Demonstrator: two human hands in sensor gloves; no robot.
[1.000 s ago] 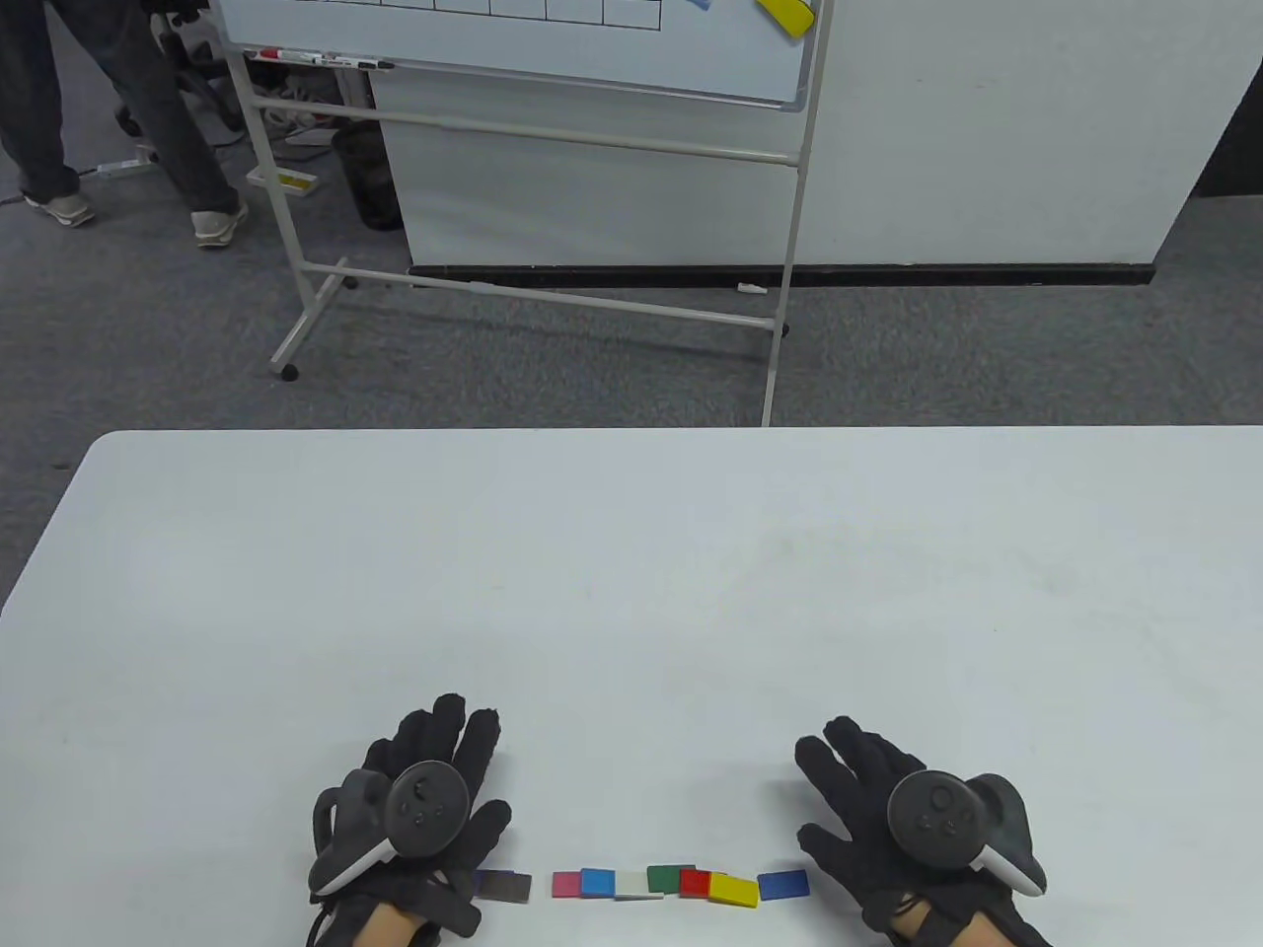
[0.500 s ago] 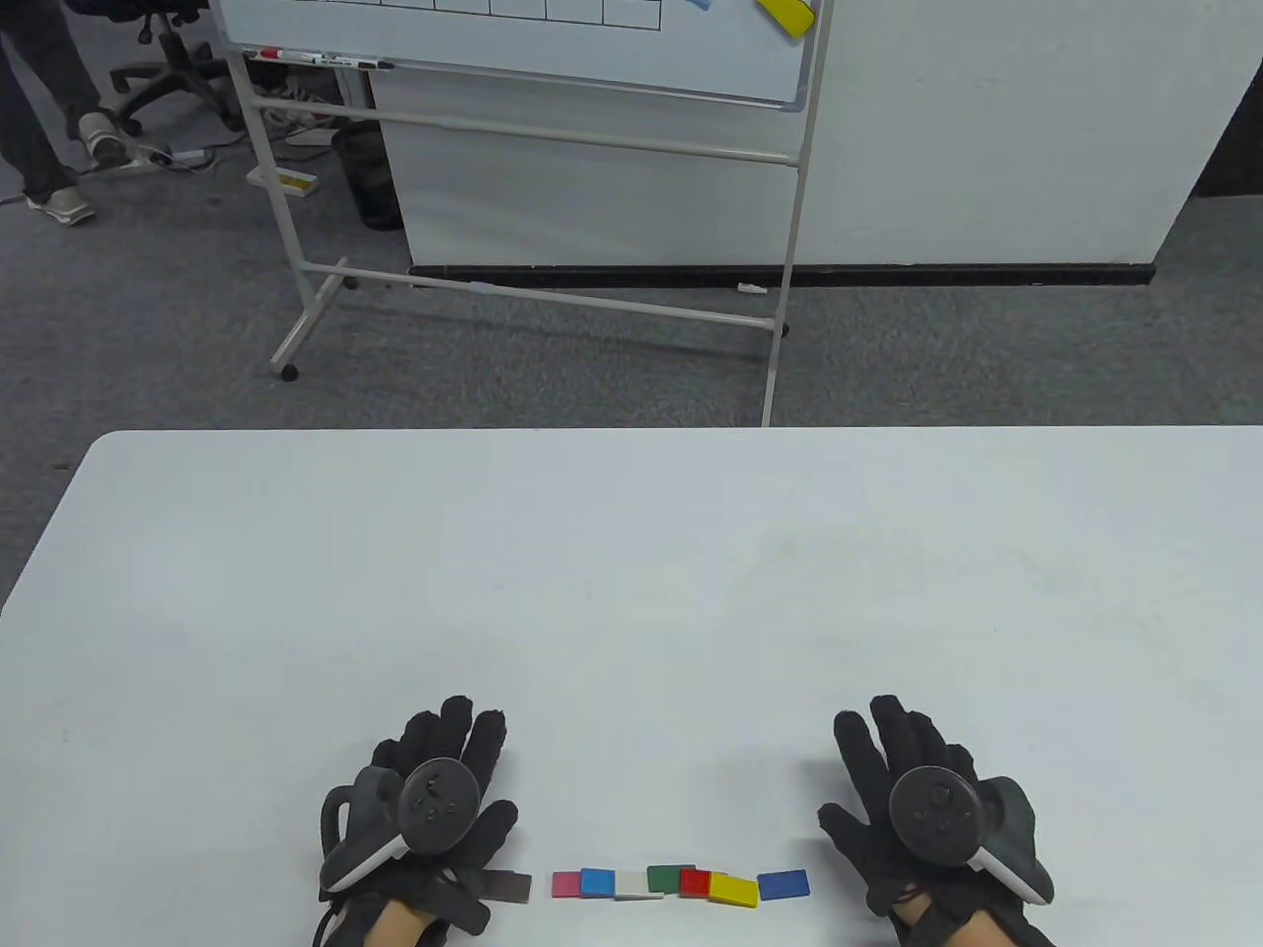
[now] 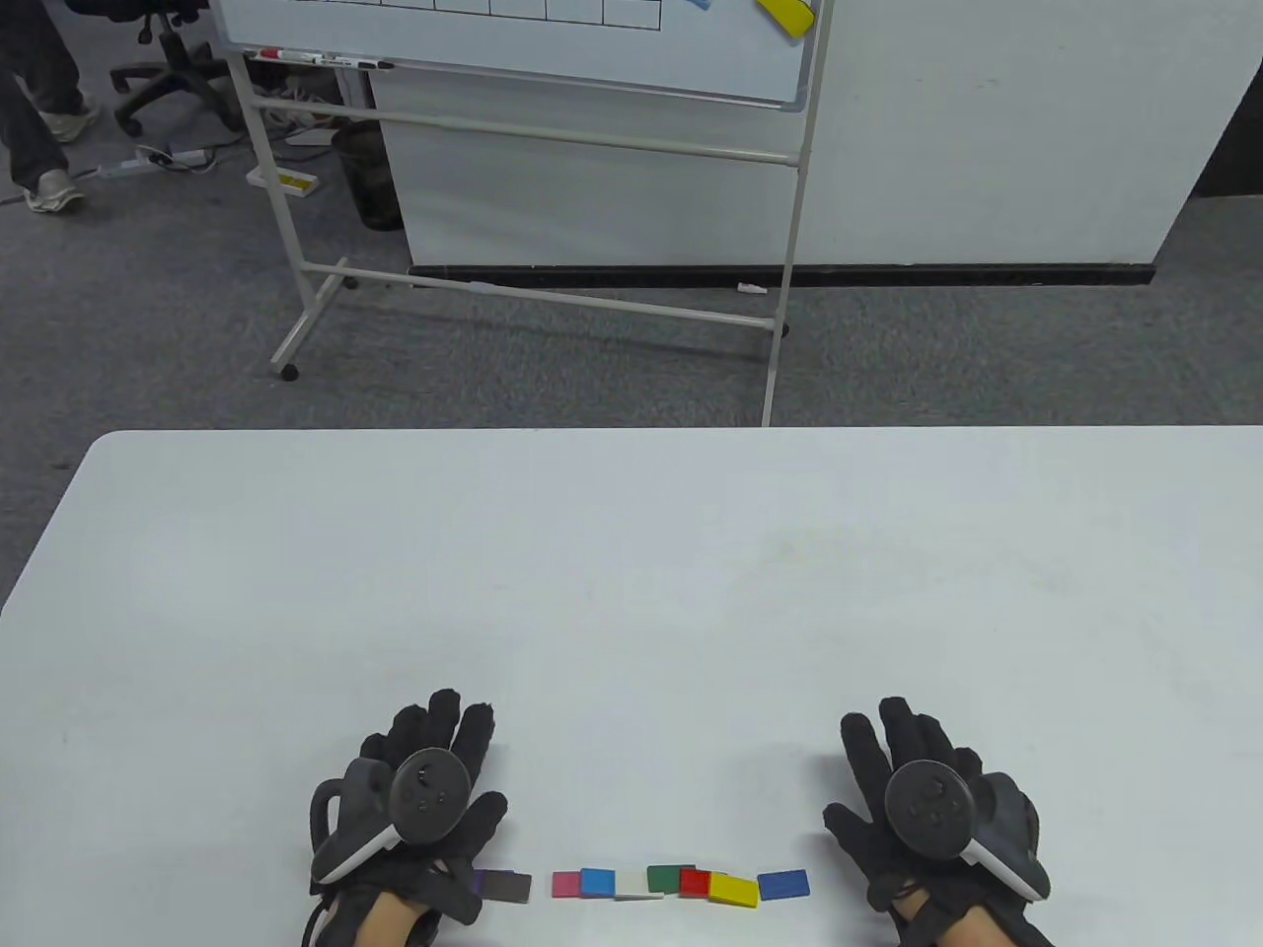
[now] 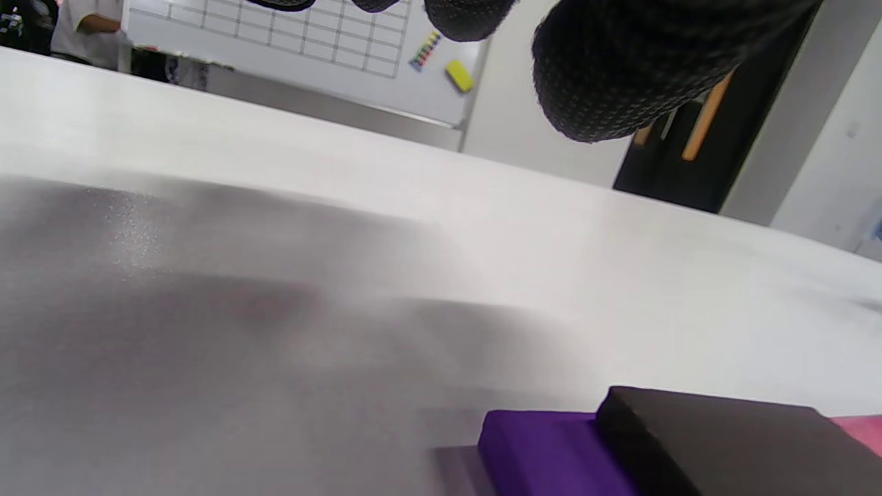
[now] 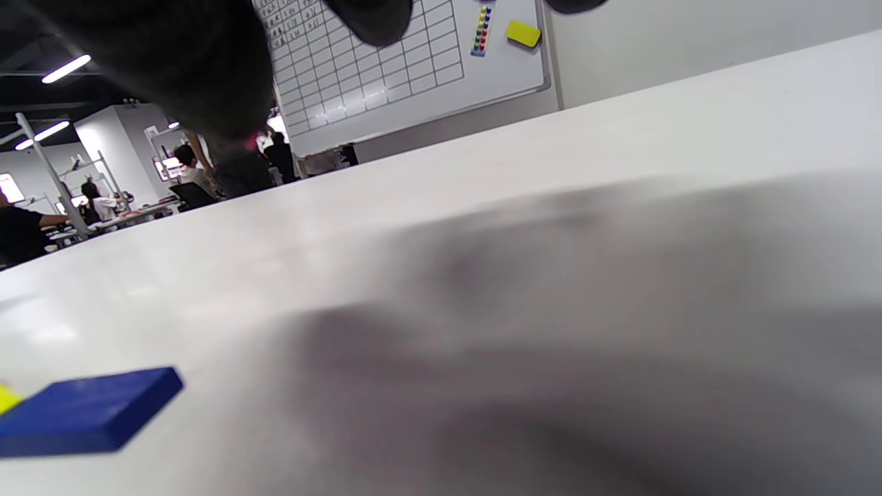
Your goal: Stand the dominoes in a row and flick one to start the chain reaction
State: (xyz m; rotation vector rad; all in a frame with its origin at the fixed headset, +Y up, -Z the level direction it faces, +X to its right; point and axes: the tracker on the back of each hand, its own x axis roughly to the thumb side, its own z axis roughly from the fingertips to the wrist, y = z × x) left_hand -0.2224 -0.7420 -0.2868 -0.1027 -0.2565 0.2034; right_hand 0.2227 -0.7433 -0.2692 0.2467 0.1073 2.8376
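Our left hand (image 3: pixel 409 824) and right hand (image 3: pixel 928 819) rest flat on the counter (image 3: pixel 631 592), fingers apart, flanking the dominoes (image 3: pixel 681 882), all lying flat. No standing begun; next we pinch one upright.

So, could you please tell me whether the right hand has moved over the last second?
Yes. The right hand has drawn rightward, away from the blue domino, its fingers now pointing up the table.
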